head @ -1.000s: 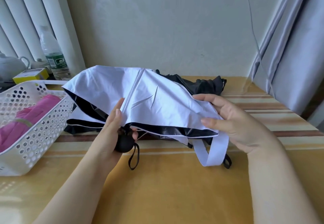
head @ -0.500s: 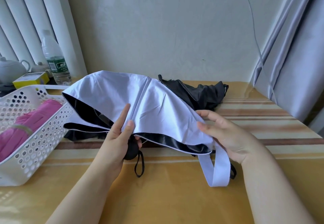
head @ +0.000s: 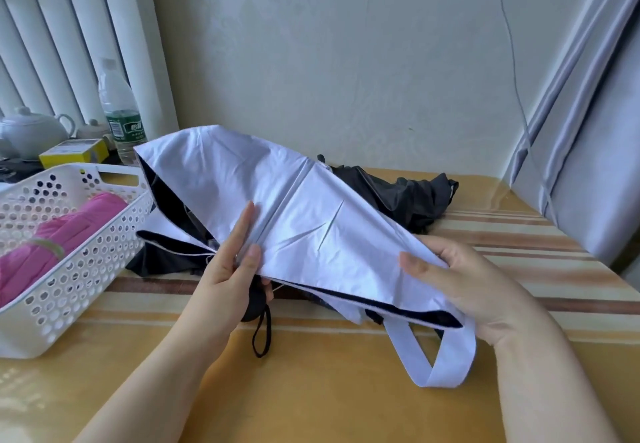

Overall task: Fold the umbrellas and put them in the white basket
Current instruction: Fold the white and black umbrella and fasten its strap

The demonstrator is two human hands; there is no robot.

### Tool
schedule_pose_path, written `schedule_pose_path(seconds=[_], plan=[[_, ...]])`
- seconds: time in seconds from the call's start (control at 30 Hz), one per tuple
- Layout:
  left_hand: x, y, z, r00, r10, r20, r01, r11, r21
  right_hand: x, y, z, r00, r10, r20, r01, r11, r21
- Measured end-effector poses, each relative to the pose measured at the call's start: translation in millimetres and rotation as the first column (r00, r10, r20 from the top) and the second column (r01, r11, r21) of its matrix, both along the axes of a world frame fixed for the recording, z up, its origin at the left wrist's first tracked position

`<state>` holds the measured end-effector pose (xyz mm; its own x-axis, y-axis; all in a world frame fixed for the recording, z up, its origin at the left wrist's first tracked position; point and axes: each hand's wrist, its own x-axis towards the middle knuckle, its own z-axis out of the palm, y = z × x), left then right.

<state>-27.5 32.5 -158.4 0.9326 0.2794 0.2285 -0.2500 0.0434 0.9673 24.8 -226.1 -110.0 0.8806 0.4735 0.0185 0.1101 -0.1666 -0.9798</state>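
We count three umbrellas: white umbrella point(head: 294, 214) in hand above the surface point(head: 346, 390), black umbrella point(head: 408, 196) behind it, pink umbrella point(head: 69, 231) inside the one white basket point(head: 76, 276) at left. Left hand point(head: 225, 269) pinches the white canopy at its handle; right hand point(head: 467, 283) fingers grip the canopy's right edge. Bare surface lies near the front edge.

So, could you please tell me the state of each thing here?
white umbrella: collapsed, canopy loose, unrolled
left hand: grips its handle
right hand: pinches canopy edge
pink umbrella: folded, in white basket
black umbrella: unfolded on table
bottle: upright, capped
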Motion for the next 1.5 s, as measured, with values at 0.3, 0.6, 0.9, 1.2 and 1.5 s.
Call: schedule_pose_path(seconds=[0.3,0.6,0.9,1.2,1.5], plan=[[-5,1,6,1.000,0.011,-0.008,-0.011,1.000,-0.005,2,0,-7,0.985,-0.070,-0.156,0.077,0.996,0.040],[-10,-1,14,1.000,-0.024,-0.020,0.020,0.987,-0.158,-7,-11,9,0.996,-0.094,0.002,0.094,0.996,-0.004],[-10,-10,7,0.999,0.049,-0.014,-0.050,0.989,-0.138,-16,-11,21,0.996,-0.081,-0.034,0.087,0.966,0.245],[-9,-4,4,1.000,0.008,0.025,-0.007,0.999,-0.053,-13,-23,15,0.989,-0.019,-0.145,0.051,0.975,0.215],[-13,-5,3,0.999,-0.003,0.052,0.004,1.000,-0.008,-15,4,9,0.751,-0.558,0.354,0.648,0.725,-0.234]])
